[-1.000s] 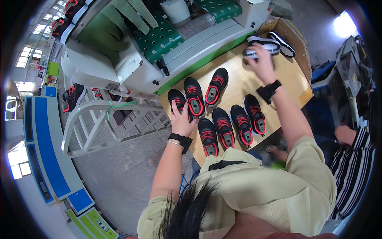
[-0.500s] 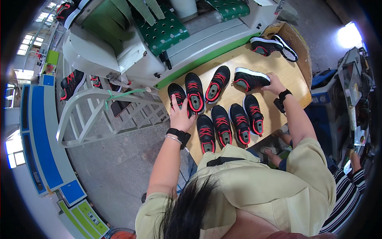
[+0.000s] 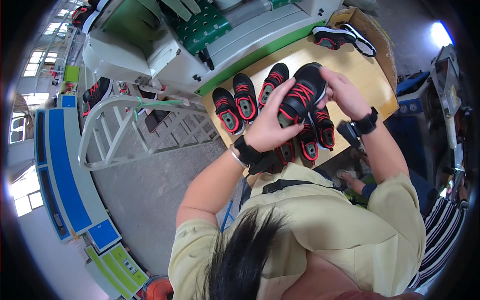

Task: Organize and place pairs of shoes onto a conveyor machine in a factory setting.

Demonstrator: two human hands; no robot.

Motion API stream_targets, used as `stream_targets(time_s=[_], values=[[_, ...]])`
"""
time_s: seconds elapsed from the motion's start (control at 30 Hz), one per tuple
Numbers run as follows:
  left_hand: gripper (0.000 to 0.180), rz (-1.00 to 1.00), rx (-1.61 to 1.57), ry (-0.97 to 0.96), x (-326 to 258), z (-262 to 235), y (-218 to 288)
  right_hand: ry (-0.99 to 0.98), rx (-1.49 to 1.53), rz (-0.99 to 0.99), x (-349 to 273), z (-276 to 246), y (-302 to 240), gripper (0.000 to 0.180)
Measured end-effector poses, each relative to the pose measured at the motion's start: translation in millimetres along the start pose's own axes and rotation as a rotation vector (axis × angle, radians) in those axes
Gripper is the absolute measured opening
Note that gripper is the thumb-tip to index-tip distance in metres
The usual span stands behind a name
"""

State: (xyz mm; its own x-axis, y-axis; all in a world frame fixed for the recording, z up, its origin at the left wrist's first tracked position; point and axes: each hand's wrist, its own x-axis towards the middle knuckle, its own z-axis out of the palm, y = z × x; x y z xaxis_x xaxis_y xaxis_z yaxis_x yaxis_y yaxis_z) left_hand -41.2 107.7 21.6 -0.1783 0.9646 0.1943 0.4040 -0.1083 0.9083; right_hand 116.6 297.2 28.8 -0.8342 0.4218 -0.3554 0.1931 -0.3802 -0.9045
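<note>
Between my two hands, raised above the wooden table (image 3: 367, 82), is a black sneaker (image 3: 306, 87) with red laces. My left hand (image 3: 272, 120) wraps the heel end, thumb below the opening. At the toe end, my right hand (image 3: 345, 92) grips the other side. Left of it stand several matching sneakers in a row, among them one at the far left (image 3: 227, 111) and one beside it (image 3: 245, 97). More sneakers, such as one near my right wrist (image 3: 324, 127), stand in the nearer row, partly hidden by my hands and the held sneaker.
At the table's far right, one pair of sneakers (image 3: 345, 39) lies beside a cardboard sheet (image 3: 375, 40). A machine with a green perforated belt (image 3: 200, 32) borders the far edge. A grey metal rack (image 3: 135, 132) is on the left; a person in stripes (image 3: 440, 240) is at the right.
The sneaker my right hand held low at the right is now lifted and turned toward the middle. My left hand has left the row's left end and moved right onto it.
</note>
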Motion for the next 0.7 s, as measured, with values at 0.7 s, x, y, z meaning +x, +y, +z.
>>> stream_targets(time_s=[0.7], values=[[0.081, 0.010, 0.472, 0.777, 97, -116, -53, 0.435, -0.407, -0.710, 72, -23, -60, 0.063]])
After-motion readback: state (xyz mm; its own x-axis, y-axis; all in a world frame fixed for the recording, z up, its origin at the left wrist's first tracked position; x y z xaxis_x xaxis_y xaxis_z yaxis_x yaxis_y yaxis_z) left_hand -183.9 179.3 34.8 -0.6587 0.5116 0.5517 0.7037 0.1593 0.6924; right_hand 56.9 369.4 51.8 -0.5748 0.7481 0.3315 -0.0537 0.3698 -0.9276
